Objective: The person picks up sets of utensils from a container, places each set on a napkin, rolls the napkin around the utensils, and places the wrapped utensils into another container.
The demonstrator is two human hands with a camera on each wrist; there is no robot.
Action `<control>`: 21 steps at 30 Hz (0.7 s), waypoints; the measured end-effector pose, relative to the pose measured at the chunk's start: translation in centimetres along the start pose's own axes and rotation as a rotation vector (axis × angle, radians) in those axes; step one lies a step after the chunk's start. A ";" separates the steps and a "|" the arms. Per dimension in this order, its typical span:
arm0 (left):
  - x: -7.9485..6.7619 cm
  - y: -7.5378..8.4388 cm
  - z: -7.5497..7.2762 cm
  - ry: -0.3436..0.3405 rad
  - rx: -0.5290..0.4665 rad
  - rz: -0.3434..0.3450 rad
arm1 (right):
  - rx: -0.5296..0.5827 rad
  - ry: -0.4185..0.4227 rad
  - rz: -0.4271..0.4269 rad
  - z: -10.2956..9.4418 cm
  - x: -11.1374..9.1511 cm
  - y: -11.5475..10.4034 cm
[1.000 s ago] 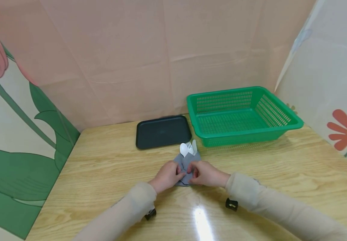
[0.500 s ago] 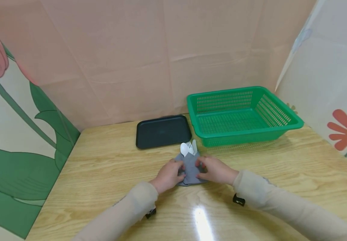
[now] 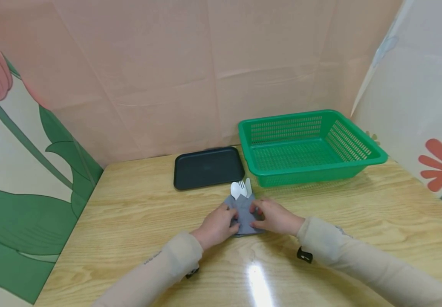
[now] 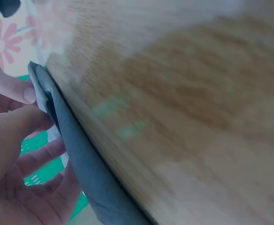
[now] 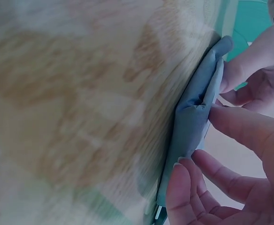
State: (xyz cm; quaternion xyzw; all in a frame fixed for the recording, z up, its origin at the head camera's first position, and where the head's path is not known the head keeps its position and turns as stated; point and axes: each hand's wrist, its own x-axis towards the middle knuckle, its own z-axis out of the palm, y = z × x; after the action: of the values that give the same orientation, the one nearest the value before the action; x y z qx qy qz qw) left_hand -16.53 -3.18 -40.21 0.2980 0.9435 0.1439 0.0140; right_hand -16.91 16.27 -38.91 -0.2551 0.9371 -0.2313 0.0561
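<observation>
Nearest us, the left hand [image 3: 215, 226] and right hand [image 3: 276, 216] flank the grey napkin [image 3: 244, 218], fingers loosely bent and apart, touching the cloth rather than clenched round it. The napkin lies between them on the wooden table [image 3: 140, 238], a white spoon [image 3: 235, 191], fork [image 3: 242, 190] and knife [image 3: 248, 186] protruding at its far end. We judge its folds could spring loose on release, as we see no fastening; an uneven tug might slide the cutlery. The right wrist view reveals layers gaping at the near edge, unresolved from the head; only the head view shows the black tray [image 3: 208, 168] and green basket [image 3: 313, 175] whole.
</observation>
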 end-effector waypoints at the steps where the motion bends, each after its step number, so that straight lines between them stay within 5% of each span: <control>1: 0.0 0.0 0.0 0.004 0.010 0.007 | 0.001 0.003 -0.004 0.0 0.0 0.0; 21: -0.5 0.5 -0.1 -0.022 0.199 0.034 | 0.068 -0.036 0.012 -1.1 -0.3 0.5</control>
State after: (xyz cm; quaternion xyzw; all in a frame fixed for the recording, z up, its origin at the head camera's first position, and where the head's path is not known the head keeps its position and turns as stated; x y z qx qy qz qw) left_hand -15.89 -3.11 -39.96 0.3153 0.9478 0.0466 -0.0078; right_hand -17.10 17.23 -38.15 -0.2516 0.9291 -0.2581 0.0830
